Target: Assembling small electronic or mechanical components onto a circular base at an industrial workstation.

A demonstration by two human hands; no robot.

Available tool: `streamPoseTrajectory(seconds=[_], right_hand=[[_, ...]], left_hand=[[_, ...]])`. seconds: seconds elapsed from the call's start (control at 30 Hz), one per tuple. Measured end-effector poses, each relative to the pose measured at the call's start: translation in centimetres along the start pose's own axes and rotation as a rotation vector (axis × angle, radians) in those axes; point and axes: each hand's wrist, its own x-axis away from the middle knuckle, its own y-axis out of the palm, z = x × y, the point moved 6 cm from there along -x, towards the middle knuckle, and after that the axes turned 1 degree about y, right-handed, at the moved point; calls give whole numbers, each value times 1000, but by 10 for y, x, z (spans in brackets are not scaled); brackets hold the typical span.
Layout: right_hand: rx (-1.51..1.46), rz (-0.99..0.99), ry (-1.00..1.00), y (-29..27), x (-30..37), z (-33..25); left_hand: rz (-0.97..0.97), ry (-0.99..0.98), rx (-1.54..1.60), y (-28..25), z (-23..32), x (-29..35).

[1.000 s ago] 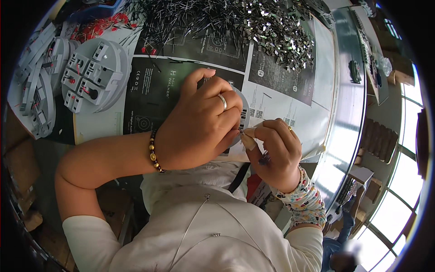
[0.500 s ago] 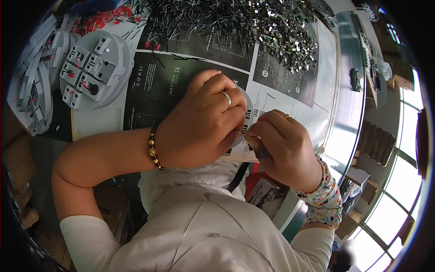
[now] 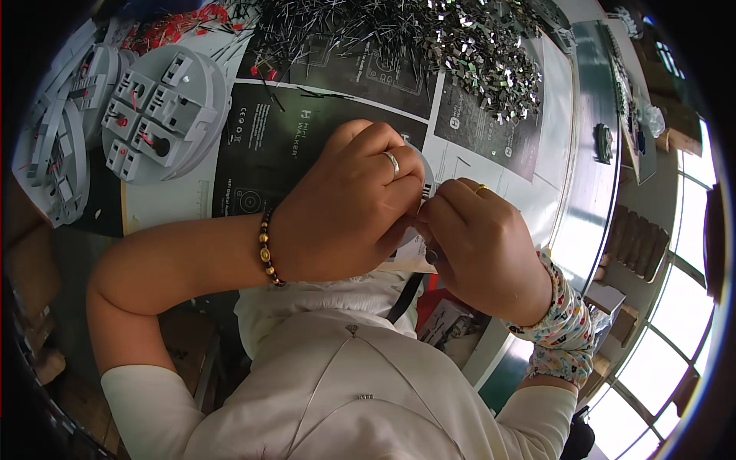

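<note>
My left hand [image 3: 356,203] is curled over a grey round plastic housing [image 3: 428,162], whose rim shows just past the knuckles. Most of that housing is hidden beneath the hand. Against its right side, my right hand [image 3: 479,241] is closed in a pinch, fingertips meeting the left thumb. Whatever lies between the right fingertips is too small and covered to make out. A similar grey round housing [image 3: 165,115], with raised compartments and short red wires, lies on the table to the left.
More grey housings [image 3: 61,153] are stacked at the far left. Red-tipped wires [image 3: 180,27], a heap of dark thin wires [image 3: 337,31] and a pile of small shiny metal pieces [image 3: 491,65] spread along the back. Black printed sheets [image 3: 268,146] cover the table.
Both hands have shifted slightly; the right hand has moved a little up and left, closer against the left fingertips. The view has turned slightly.
</note>
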Motion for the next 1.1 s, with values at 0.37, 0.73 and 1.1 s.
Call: streamPoseTrajectory(seconds=[0.37, 0.73, 1.1], right_hand=[[172, 157, -76, 11, 21, -9], [-959, -356, 813, 28, 16, 50], [-467, 467, 429, -31, 49, 132]], left_hand=[[-36, 9, -90, 0, 6, -2], [137, -60, -614, -67, -46, -46], [-192, -112, -808, -65, -66, -78]])
